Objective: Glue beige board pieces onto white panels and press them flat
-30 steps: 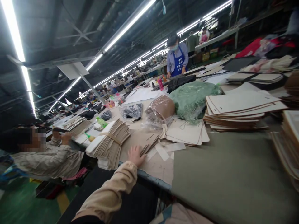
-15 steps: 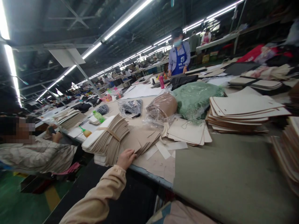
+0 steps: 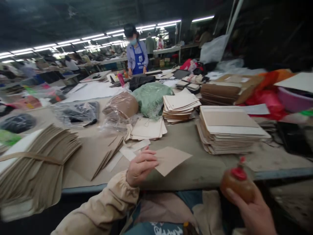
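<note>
One tan piece [image 3: 172, 160], seemingly bare on top, was pinched in the left hand [image 3: 142, 165] over the grey-green mat [image 3: 207, 168], the right hand [image 3: 255, 207] gripped a red-capped bottle [image 3: 236, 184], and more pieces [image 3: 107, 159] lay untouched leftward.

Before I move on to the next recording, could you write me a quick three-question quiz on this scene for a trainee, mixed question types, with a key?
1. Multiple choice: What colour is the cap on the bottle in the right hand?
a) green
b) red
c) blue

2. True or false: The left hand is empty.

3. Fill in the blank: The thick stack at the left edge of the picture has a ____ running across it.

Key:
1. b, red.
2. False; it holds a flat tan piece by one side.
3. tan band.
</note>
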Tool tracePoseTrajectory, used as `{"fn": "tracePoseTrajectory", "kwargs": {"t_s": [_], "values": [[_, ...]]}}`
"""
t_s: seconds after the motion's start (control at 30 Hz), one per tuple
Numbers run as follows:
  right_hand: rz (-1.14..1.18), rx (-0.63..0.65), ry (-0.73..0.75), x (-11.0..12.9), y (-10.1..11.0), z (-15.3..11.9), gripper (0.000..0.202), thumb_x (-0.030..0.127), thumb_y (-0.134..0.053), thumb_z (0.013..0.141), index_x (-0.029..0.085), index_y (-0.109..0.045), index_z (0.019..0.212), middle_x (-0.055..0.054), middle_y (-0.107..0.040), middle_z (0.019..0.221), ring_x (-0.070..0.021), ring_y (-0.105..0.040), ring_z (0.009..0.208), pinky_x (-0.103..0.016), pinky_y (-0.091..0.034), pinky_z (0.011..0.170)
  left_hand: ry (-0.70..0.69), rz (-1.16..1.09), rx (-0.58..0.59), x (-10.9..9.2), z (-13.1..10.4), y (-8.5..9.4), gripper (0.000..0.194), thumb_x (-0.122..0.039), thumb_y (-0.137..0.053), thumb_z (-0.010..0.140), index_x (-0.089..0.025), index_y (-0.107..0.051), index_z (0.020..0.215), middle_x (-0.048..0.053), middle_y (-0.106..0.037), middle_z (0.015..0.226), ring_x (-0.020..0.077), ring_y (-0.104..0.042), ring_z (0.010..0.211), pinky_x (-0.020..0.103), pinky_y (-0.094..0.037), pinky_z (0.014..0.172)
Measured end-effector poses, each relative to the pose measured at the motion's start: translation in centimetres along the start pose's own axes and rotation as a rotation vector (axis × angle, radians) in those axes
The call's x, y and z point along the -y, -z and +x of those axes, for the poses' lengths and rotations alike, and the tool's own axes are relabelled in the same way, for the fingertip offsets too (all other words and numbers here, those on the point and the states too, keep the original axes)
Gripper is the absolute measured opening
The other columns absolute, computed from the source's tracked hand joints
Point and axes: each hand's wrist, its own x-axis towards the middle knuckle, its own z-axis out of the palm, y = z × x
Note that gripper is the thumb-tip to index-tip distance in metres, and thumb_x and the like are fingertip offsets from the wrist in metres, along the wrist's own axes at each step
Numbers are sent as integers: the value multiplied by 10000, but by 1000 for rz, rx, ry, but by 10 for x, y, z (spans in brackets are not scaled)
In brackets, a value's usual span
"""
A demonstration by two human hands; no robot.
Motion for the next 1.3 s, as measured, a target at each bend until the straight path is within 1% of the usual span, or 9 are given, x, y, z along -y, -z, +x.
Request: {"fn": "tracePoseTrajectory", "kwargs": {"t_s": [0.07, 0.13, 0.27, 0.4, 0.57, 0.67, 0.83, 1.1, 1.3], "values": [[-24, 45, -4, -6, 1, -6, 779, 563, -714, 642, 217, -458, 1291, -58, -604, 1095, -263, -611, 957, -344, -534, 790, -77, -47, 140, 13, 0, -27, 248, -92, -558, 843, -226, -678, 1015, 79, -669, 1037, 236, -544, 1175, 544, -342, 1069], [-52, 76, 13, -11, 3, -12, 814, 538, -724, 636, 218, -396, 1307, -73, -583, 1129, -261, -606, 978, -337, -532, 795, -80, -20, 307, 29, -7, -39, 230, -109, -554, 849, -237, -690, 982, 96, -624, 1179, 281, -422, 1298, 591, -281, 1079], [-154, 98, 93, -11, 7, -19, 678, 519, -724, 649, 225, -469, 1205, -58, -596, 1067, -246, -618, 925, -331, -526, 790, 151, 133, 518, 53, -32, -31, 262, -98, -512, 849, -247, -703, 949, 108, -416, 1425, 354, -203, 1396, 667, -260, 1037], [-166, 112, 242, 2, -6, -18, 546, 484, -703, 709, 237, -537, 1167, -46, -601, 1065, -226, -617, 882, -334, -506, 832, 348, 179, 474, 47, -53, -20, 269, -195, -510, 860, -183, -626, 1103, 166, -381, 1430, 329, -266, 1379, 580, -311, 1064], [-187, 124, 476, 24, -37, -9, 483, 439, -712, 729, 204, -545, 1117, -82, -577, 1115, -265, -577, 995, -411, -443, 933, 416, 265, 532, 24, -53, -40, 654, -448, -678, 724, -177, -483, 1286, 198, -350, 1443, 389, -249, 1368, 644, -236, 1067], [-201, 182, 624, 38, -51, -5, 387, 381, -685, 773, 195, -553, 1086, -92, -574, 1120, -263, -564, 1028, -405, -444, 923, 401, 228, 582, 19, -47, -46, 589, -345, -668, 705, -188, -503, 1249, 159, -389, 1420, 360, -252, 1371, 607, -217, 1094], [-303, 234, 789, 54, -71, -5, 343, 311, -613, 839, 191, -545, 1153, -112, -539, 1165, -258, -551, 1048, -397, -465, 886, 332, 135, 625, 21, -50, -34, 538, -219, -592, 686, -200, -509, 1217, 130, -456, 1357, 290, -353, 1322, 550, -223, 1114], [-407, 343, 972, 60, -96, -6, 346, 144, -564, 839, 217, -555, 1177, -128, -515, 1188, -285, -535, 1030, -450, -475, 832, 310, 114, 553, 20, -54, -35, 458, -198, -555, 683, -181, -542, 1141, 134, -504, 1268, 264, -423, 1256, 494, -261, 1117], [-396, 311, 1069, 76, -109, -7, 374, 74, -552, 834, 240, -572, 1168, -125, -540, 1156, -275, -531, 1033, -438, -459, 817, 297, 110, 544, 20, -52, -36, 468, -177, -550, 650, -165, -554, 1118, 136, -504, 1256, 264, -427, 1248, 477, -273, 1119]]}}
